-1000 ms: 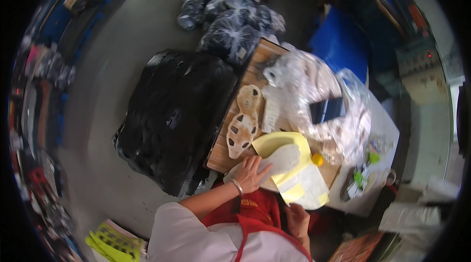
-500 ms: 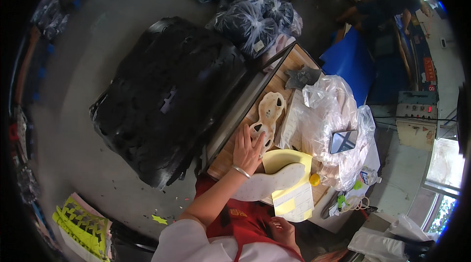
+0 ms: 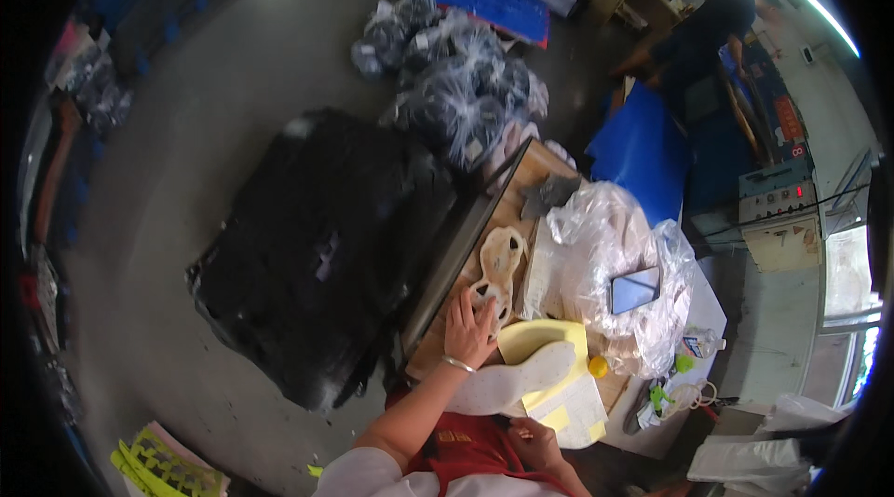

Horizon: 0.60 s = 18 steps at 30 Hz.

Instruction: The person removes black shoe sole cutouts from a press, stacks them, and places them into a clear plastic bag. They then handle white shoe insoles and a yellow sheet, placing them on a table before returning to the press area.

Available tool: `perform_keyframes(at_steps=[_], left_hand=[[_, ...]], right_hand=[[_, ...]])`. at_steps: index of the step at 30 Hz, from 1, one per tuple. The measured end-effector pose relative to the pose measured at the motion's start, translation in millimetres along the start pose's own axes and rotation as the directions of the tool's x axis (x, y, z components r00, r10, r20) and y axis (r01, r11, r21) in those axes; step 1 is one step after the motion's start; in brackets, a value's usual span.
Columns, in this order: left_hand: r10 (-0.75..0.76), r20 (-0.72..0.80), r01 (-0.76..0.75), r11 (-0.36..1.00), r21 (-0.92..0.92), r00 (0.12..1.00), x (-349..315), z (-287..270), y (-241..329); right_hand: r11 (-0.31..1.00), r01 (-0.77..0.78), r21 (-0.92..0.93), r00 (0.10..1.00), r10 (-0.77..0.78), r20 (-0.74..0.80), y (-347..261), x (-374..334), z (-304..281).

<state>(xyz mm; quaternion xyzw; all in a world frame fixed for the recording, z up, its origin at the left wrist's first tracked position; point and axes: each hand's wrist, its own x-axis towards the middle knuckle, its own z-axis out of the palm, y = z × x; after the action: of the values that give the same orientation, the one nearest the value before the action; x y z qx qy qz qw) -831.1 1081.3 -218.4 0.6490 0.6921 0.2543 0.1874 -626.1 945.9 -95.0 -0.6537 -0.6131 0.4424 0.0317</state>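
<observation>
My left hand [image 3: 470,327], with a bracelet at the wrist, lies with fingers stretched over the near end of a beige, wavy-edged flat piece [image 3: 501,255] with dark holes. The piece rests on a wood-topped table [image 3: 430,348]. Beside that wrist, a white sole-shaped sheet with small dots [image 3: 503,383] partly covers a yellow sheet [image 3: 545,337] and a printed paper [image 3: 579,415]. My right hand [image 3: 533,443] is held low by the table's near edge, in front of a red apron [image 3: 466,446]. Its fingers are curled in, and no object shows in them.
Clear plastic bags [image 3: 605,245] fill the table's right side, with a phone [image 3: 635,290] on top. A large black bundle [image 3: 307,264] stands left of the table. Stuffed bags [image 3: 456,87] lie beyond. A person [image 3: 698,40] bends at a bench, far right.
The whole view has shifted, so the table and bundle sit lower in the picture. My left hand stays on the beige piece. My right hand now shows nearer the printed paper.
</observation>
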Motion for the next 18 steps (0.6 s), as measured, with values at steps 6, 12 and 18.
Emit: perform_keyframes(at_steps=[6,12,18], left_hand=[[-0.004,0.086,-0.006,0.993,0.121,0.996,0,4,-1],[-0.005,0.186,-0.031,0.981,0.19,0.982,5,4,-5],[-0.027,0.175,-0.018,0.968,0.251,0.984,6,8,-3]], right_hand=[[0.892,0.448,-0.056,0.883,-0.452,-0.131,12,28,32],[0.895,0.44,-0.068,0.88,-0.445,-0.164,-9,44,33],[0.871,0.446,-0.206,0.826,-0.489,-0.281,23,96,37]])
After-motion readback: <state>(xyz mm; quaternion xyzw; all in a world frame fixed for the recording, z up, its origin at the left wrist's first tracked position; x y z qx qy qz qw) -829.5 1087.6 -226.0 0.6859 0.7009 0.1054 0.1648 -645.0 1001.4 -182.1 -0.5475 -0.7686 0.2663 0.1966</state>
